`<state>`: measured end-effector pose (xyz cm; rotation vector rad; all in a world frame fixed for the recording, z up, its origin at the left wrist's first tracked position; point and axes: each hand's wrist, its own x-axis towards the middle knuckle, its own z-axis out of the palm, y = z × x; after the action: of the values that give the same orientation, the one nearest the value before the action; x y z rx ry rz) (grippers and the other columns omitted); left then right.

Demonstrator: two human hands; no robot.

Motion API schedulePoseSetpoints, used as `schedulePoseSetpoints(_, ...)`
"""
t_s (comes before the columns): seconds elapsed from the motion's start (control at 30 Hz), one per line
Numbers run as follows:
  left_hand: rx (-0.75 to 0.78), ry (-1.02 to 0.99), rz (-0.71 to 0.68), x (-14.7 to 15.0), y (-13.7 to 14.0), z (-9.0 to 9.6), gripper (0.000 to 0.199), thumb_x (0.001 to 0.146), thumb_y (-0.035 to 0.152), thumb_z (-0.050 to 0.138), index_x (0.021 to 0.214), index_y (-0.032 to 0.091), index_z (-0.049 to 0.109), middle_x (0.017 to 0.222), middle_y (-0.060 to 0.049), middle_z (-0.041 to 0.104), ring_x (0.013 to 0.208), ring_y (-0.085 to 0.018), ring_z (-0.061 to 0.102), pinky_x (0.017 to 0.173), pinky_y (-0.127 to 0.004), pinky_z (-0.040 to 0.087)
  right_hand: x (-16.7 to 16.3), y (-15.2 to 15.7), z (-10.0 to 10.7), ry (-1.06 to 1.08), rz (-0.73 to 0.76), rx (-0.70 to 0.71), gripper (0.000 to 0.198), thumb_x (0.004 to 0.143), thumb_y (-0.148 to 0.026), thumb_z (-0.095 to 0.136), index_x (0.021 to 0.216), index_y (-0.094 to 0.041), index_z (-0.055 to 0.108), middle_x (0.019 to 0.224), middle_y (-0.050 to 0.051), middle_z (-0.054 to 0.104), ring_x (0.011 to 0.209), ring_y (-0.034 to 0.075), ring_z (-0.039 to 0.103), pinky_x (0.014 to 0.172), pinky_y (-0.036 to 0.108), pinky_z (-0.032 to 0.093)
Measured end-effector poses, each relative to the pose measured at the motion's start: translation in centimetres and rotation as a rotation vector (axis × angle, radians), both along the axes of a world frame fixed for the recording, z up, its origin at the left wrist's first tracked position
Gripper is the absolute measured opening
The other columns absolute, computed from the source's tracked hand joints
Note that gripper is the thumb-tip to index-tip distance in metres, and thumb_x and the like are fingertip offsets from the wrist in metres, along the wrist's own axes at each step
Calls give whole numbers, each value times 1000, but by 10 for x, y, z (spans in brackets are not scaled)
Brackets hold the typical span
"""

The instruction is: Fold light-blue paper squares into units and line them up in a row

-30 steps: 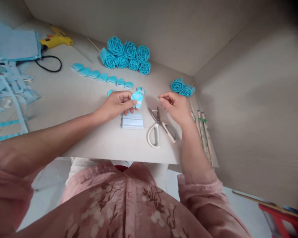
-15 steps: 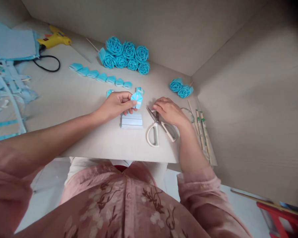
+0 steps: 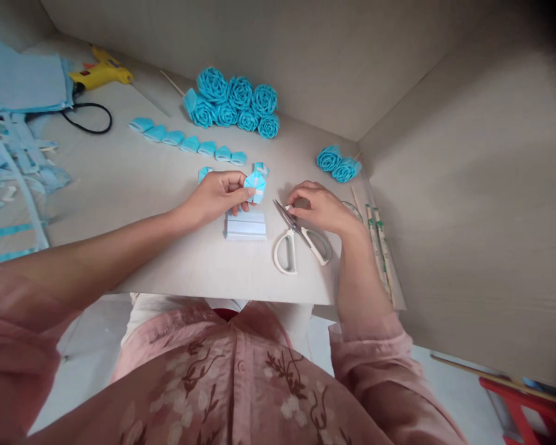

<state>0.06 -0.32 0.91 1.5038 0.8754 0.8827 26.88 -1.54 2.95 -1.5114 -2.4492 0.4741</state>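
Observation:
In my left hand [image 3: 222, 194] I pinch a folded blue paper petal [image 3: 256, 181] with short white strips on its face. Close behind it lies another folded blue piece [image 3: 261, 168], and one more [image 3: 205, 173] is partly covered by my knuckles. Just below that hand is a stack of pale folded paper [image 3: 245, 227]. My right hand [image 3: 317, 207] is closed, thumb and fingertips together by the scissor blades; a tiny white bit shows at the tips, too small to name. White-handled scissors [image 3: 286, 252] lie slightly spread on the table beneath it.
A row of folded blue petals [image 3: 189, 144] runs behind my left hand. Blue paper roses [image 3: 238, 102] sit at the back, with two more roses [image 3: 338, 164] to the right. Far left are a yellow glue gun [image 3: 102, 71] and paper strips [image 3: 18, 167]; wrapped sticks [image 3: 382, 247] lie right.
My right hand has shifted slightly right and lifted from the scissor blades, its fingers more curled. My left hand and the blue petal stay in place.

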Motion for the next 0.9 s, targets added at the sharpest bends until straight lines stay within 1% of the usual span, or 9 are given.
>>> schedulePoseSetpoints(0.13, -11, -10, 2, 0, 1, -3, 25, 83, 36, 74, 77, 15, 62, 69, -4, 72, 51, -8, 58, 51, -20, 47, -4, 1, -1, 95, -61, 7, 6, 82, -22, 64, 78, -19, 67, 95, 8, 67, 93, 23, 62, 87, 36, 46)
schedulePoseSetpoints(0.27, -31, -30, -2, 0, 1, -4, 26, 83, 37, 74, 80, 14, 62, 70, -5, 73, 54, -10, 62, 52, -21, 49, -4, 4, -8, 207, -174, -53, 7, 81, -24, 66, 76, -19, 65, 77, 2, 66, 74, 17, 60, 74, 31, 43)
schedulePoseSetpoints(0.33, -39, -36, -8, 1, 0, -3, 26, 83, 37, 74, 80, 14, 62, 71, -5, 73, 55, -10, 62, 53, -21, 51, -3, 6, -12, 249, -221, -66, 9, 81, -27, 67, 77, -19, 64, 72, 0, 66, 70, 16, 58, 71, 30, 42)
schedulePoseSetpoints(0.47, -38, -45, -34, 1, -1, -1, 23, 83, 35, 73, 80, 14, 64, 69, -5, 73, 55, -10, 62, 54, -21, 51, 0, 9, -16, 394, -265, -95, 11, 81, -30, 66, 78, -20, 62, 73, 0, 69, 68, 15, 60, 69, 29, 44)
schedulePoseSetpoints(0.6, -41, -35, -61, 2, -3, 3, 20, 82, 32, 73, 78, 13, 66, 63, -3, 69, 50, -8, 57, 51, -19, 48, -8, 8, -15, 564, -298, -31, 19, 81, -38, 69, 80, -21, 62, 73, 0, 70, 68, 15, 62, 65, 28, 45)
schedulePoseSetpoints(0.7, -53, -50, -67, 3, -4, 6, 16, 82, 27, 71, 75, 13, 66, 60, -1, 66, 49, -8, 55, 50, -19, 46, -22, 3, -11, 714, -285, -11, 26, 81, -46, 71, 84, -22, 63, 75, 0, 69, 68, 14, 62, 63, 28, 47)
schedulePoseSetpoints(0.8, -85, -48, -83, 3, -5, 8, 15, 83, 24, 68, 73, 14, 65, 57, 0, 63, 48, -8, 53, 48, -18, 43, -35, -4, -10, 764, -238, -12, 27, 79, -46, 74, 88, -22, 66, 79, 0, 70, 71, 14, 62, 67, 29, 50)
schedulePoseSetpoints(0.9, -109, -23, -102, 3, -5, 7, 16, 84, 23, 65, 72, 14, 64, 54, 0, 60, 47, -8, 52, 47, -18, 41, -43, -10, -11, 781, -212, -22, 24, 80, -42, 74, 93, -23, 68, 83, 0, 71, 76, 15, 64, 70, 30, 51)
